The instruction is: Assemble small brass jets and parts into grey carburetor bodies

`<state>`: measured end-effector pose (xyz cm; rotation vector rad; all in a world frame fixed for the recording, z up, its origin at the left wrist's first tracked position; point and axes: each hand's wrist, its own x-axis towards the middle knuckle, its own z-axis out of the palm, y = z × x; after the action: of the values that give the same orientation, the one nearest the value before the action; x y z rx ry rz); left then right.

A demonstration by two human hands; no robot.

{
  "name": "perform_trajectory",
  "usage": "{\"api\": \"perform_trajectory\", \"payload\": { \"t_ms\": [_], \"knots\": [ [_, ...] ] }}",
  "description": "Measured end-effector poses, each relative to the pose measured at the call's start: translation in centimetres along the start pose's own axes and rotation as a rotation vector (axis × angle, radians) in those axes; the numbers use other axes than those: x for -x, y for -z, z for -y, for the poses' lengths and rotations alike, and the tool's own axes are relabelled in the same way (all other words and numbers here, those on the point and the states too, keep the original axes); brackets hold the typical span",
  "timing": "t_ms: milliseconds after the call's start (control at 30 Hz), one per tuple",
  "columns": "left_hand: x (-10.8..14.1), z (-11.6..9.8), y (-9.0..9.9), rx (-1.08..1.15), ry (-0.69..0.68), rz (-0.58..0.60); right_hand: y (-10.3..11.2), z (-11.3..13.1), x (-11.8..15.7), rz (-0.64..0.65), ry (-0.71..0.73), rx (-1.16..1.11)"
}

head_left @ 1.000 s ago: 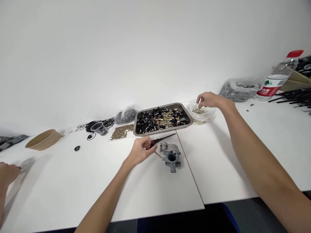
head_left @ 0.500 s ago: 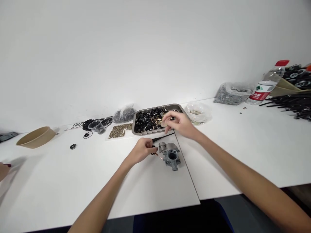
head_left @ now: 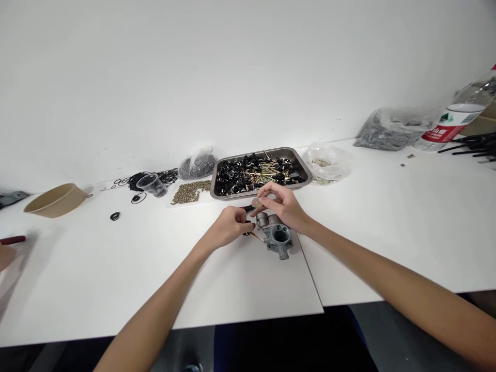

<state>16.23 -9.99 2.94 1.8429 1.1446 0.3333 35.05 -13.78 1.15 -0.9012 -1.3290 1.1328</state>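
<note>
A grey metal carburetor (head_left: pixel 282 249) lies on the white table, its round bore facing me. My left hand (head_left: pixel 229 226) is closed just left of it, its fingers around a small black part with a thin copper-coloured rod (head_left: pixel 256 236). That rod points at the carburetor's side; whether it touches is hard to tell. Above the carburetor, my right hand (head_left: pixel 285 207) is closed in a pinch on a small pale disc (head_left: pixel 256 203). Behind both hands lies a black-handled screwdriver (head_left: pixel 248 208), mostly hidden.
At the back, a metal tray (head_left: pixel 213 194) holds black and brass-coloured parts. Beside it are small brass pieces (head_left: pixel 189 192), plastic bags (head_left: pixel 329 164), a clear cup (head_left: pixel 154 185) and black rings. A tan bowl (head_left: pixel 58 202) stands left, a bottle (head_left: pixel 449 126) right. Another person's hand (head_left: pixel 5 256) shows at left.
My right hand has come down from the tray's front edge to just above the carburetor, covering most of the screwdriver. My left hand keeps its hold beside the carburetor. The view has shifted slightly.
</note>
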Motion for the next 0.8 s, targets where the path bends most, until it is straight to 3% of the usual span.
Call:
{"api": "perform_trajectory", "payload": {
  "t_ms": [200,500,800],
  "knots": [
    [-0.1,-0.2,-0.1,-0.009,0.037,-0.008,0.1,-0.4,0.0,0.047,-0.011,-0.013],
    [-0.5,-0.2,0.0,-0.018,0.077,-0.092,-1.0,-0.6,0.9,-0.206,-0.023,0.098],
    [-0.7,-0.1,0.3,-0.126,0.096,-0.201,-1.2,-0.3,1.1,-0.294,0.018,0.095]
  ]
}}
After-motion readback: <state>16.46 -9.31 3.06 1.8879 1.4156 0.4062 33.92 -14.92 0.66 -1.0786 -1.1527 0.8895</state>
